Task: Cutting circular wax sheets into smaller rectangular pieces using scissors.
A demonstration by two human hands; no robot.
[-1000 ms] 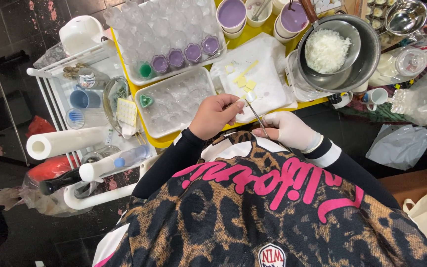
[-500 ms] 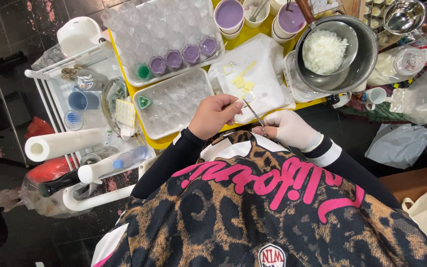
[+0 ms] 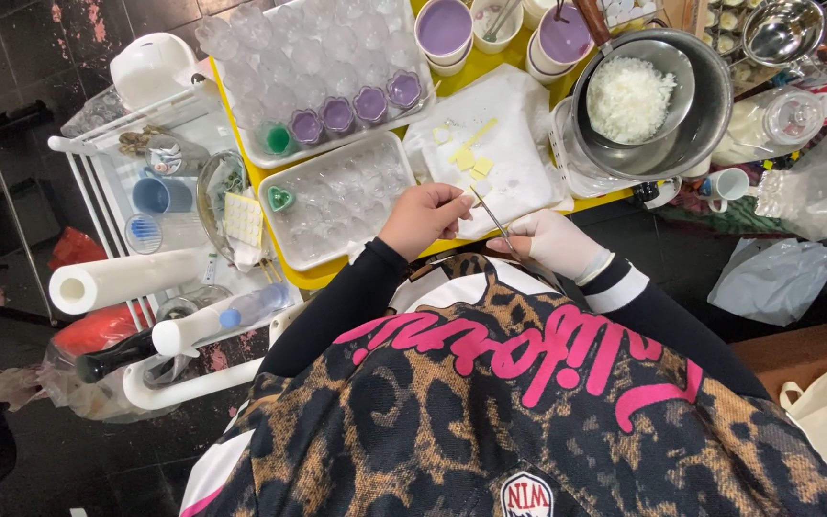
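Centrally, just below the middle of the frame, the gloved right hand [image 3: 555, 241] is closed around the handles of a pair of scissors [image 3: 493, 218], whose thin blades slant up and leftward. The bare left hand [image 3: 423, 216] meets the blade tips with curled fingers pinched narrowly together; whatever they pinch is too small to identify. Both hands hover at the near edge of a white cloth [image 3: 504, 158], which carries small yellow pieces [image 3: 471, 158] just above the blades. To the left lies a clear mould tray [image 3: 337, 206] with one green heart-shaped cast [image 3: 281, 198]; above it, a second tray [image 3: 323, 72] holds a row of purple casts. A metal bowl of white flakes [image 3: 629, 96] sits at upper right, and a paper-towel roll [image 3: 126, 280] at left. Judged from this posture, clean cutting calls for keeping the pinching fingertips clear of the blades and working over the cloth so trimmings land there.
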